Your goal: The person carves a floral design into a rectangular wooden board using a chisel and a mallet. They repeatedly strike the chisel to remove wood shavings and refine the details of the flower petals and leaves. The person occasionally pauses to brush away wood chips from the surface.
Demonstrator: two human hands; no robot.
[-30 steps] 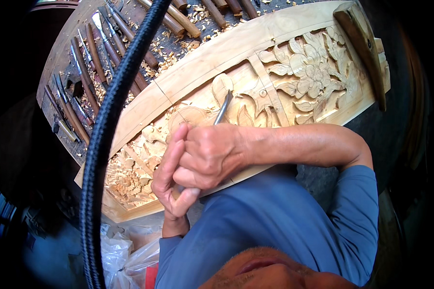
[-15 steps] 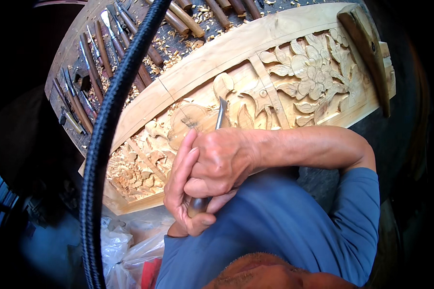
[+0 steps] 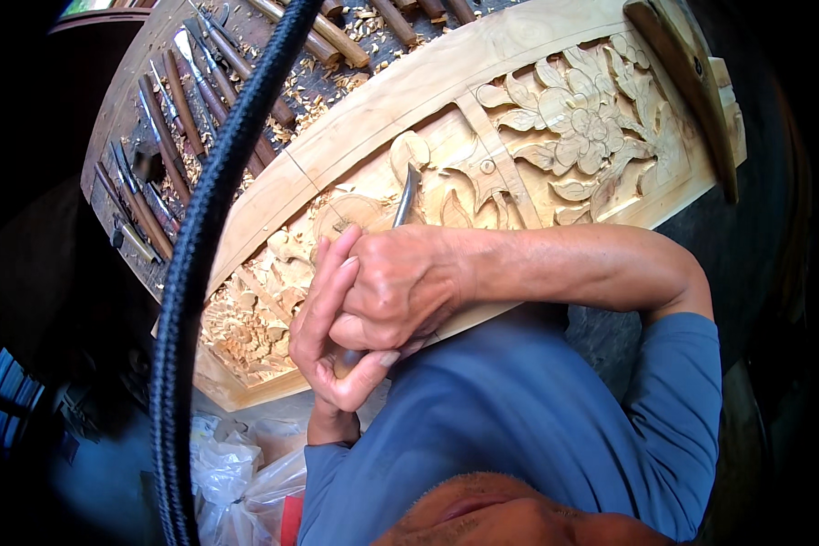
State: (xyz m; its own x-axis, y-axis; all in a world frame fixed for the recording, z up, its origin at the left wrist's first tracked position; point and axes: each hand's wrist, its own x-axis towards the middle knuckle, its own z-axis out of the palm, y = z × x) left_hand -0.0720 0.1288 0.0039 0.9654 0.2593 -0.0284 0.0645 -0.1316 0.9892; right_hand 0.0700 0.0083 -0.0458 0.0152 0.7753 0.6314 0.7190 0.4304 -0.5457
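Note:
My right hand [image 3: 399, 284] is closed around a carving gouge [image 3: 407, 198], and its forearm comes in from the right. The steel blade slants away from me, its tip against the carved wooden panel [image 3: 510, 36], just below a raised rounded shape [image 3: 409, 153]. Against my right hand lies my left hand [image 3: 323, 332]. Its fingers run up along the right hand's knuckles, and its thumb and palm close about the butt of the handle. Most of the handle is hidden by both hands. Carved flowers and leaves [image 3: 584, 136] fill the panel's right section.
Several wooden-handled carving tools [image 3: 168, 118] lie among shavings on the dark table [image 3: 109, 109]. A curved wooden bar [image 3: 682, 73] crosses the panel's right end. A black braided cable [image 3: 191, 273] hangs across the left side. Below stands a clear plastic bag [image 3: 237, 482].
Both hands and the gouge appear slightly higher and farther left, and less of the handle's butt shows. The panel and tools have also shifted up and left in the picture.

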